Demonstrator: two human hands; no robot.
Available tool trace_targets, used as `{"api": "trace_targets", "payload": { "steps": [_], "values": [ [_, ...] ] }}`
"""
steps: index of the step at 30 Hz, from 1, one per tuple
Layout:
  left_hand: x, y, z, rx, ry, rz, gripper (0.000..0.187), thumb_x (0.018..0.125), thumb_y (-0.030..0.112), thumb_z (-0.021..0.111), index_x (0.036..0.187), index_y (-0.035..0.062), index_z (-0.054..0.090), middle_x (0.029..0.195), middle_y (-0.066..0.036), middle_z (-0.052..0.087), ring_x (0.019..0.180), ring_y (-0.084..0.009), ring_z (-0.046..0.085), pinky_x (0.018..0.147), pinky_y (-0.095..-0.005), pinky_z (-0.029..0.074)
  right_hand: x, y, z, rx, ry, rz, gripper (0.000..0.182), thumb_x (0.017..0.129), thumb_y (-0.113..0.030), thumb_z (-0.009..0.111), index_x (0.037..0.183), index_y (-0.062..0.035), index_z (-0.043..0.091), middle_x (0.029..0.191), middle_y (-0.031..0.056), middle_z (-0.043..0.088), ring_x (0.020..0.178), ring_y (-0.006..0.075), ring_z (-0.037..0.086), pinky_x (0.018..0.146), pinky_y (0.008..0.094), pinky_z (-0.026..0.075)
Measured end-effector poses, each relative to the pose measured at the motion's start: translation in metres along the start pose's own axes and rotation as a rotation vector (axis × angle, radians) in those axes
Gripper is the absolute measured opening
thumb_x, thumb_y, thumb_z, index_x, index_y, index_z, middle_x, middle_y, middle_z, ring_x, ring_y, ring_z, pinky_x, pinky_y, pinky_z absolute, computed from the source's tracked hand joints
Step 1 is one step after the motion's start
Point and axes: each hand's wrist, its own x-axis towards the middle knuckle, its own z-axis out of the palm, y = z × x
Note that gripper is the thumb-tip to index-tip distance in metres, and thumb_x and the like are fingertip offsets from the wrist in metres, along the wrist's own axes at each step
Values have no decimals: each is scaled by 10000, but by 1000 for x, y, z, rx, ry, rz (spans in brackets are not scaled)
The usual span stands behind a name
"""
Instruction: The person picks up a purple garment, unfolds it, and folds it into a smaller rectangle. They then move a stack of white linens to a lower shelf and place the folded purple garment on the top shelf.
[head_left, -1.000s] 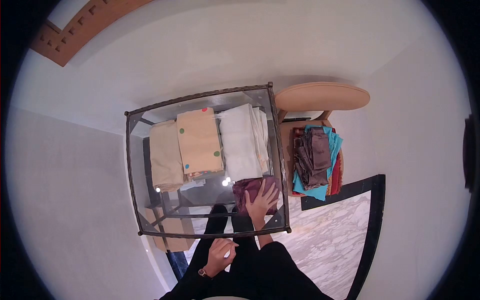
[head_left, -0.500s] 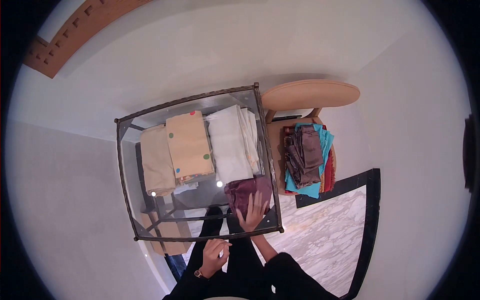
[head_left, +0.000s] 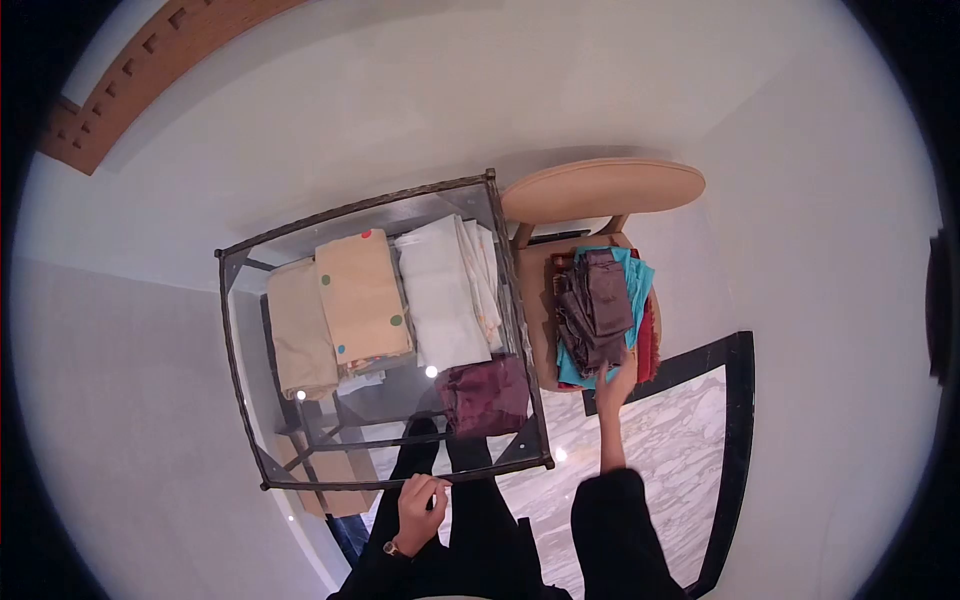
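My left hand (head_left: 421,508), a watch at its wrist, is curled closed at the near rim of the glass-topped table (head_left: 350,484); I see nothing in it. At the chair, my right hand (head_left: 617,380) reaches the near edge of a folded brown cloth (head_left: 606,300), thumb and fingers apart. This cloth lies on a turquoise cloth (head_left: 642,275) and a red patterned cloth (head_left: 648,345). A folded maroon cloth (head_left: 485,397) rests by itself at the table's near right.
Along the table are a folded beige cloth (head_left: 300,330), a dotted cream cloth stack (head_left: 360,295) and folded white cloths (head_left: 440,290). The wooden chair (head_left: 605,188) stands close against the table's right side. A cardboard box (head_left: 340,480) is below the table.
My right hand has left the maroon cloth and moved right to the pile on the chair. My left hand stays at the table's near rim. The view has shifted slightly.
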Motion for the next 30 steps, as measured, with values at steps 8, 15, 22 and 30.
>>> {"api": "trace_targets", "payload": {
  "steps": [8,15,22,30],
  "values": [
    [-1,-1,1,29,-11,11,53,797,-20,601,823,14,632,790,-102,589,721,-279,549,654,-378,413,65,35,73,-112,-287,174,439,888,-199,581,1315,-97,557,1201,247,598,1099,406,578,898,490,461],
    [0,1,-3,39,-29,19,45,800,-13,608,823,17,631,782,-97,585,713,-273,547,649,-372,418,99,58,42,142,0,246,282,965,-158,534,1167,15,629,1010,244,672,943,339,664,823,399,498],
    [1,1,-4,28,-24,35,33,809,-7,612,822,17,630,777,-97,586,715,-271,552,647,-370,420,103,20,-29,411,121,182,250,993,-129,513,1155,49,582,1005,178,644,883,216,600,824,326,471],
    [9,11,-15,9,-148,-78,92,883,47,563,877,4,645,802,-99,602,733,-243,566,680,-350,432,92,-112,-120,418,219,54,232,983,-82,495,1145,66,571,1013,179,628,886,237,589,831,326,460]
  ]
}}
